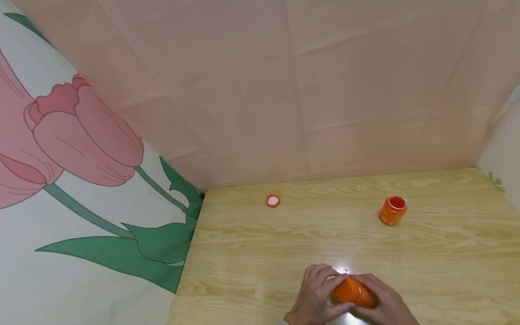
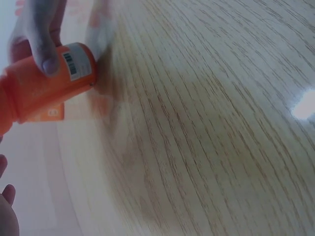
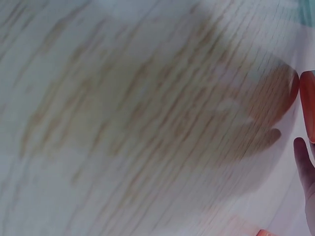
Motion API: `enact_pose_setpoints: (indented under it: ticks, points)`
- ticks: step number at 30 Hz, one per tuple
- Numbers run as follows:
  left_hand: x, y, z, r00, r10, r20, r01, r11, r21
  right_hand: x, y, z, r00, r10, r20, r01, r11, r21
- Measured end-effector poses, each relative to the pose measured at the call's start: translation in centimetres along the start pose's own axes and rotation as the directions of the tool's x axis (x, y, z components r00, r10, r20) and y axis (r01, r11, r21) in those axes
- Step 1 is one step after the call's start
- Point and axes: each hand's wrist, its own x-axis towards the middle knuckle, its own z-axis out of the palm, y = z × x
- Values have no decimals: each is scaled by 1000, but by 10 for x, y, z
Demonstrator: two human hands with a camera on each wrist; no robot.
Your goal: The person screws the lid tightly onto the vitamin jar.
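Near the front edge of the table, an orange jar is tilted on its side between both hands. My right hand grips its body; in the left wrist view, fingers lie across the body near a white barcode label. My left hand has thumb and fingers around the orange lid at the jar's other end. Only a few left fingertips show at the edge of the left wrist view. The right wrist view catches just a sliver of the jar.
A second orange jar, uncapped with a red inside, stands toward the back right of the wood-grain table. A loose orange lid lies white side up at the back left. A pinkish cloth hangs behind; a tulip-print cloth borders the left.
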Motion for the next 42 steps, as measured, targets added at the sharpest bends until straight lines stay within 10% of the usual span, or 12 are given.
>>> enact_pose_setpoints:
  ticks: [25,42]
  points:
    - [0,3,-1,970,-191,150,194,981,-8,1,9,4,973,-202,-110,193,978,-86]
    - [-5,0,0,976,-167,141,172,985,-22,0,3,3,1000,-20,-8,20,1000,-7]
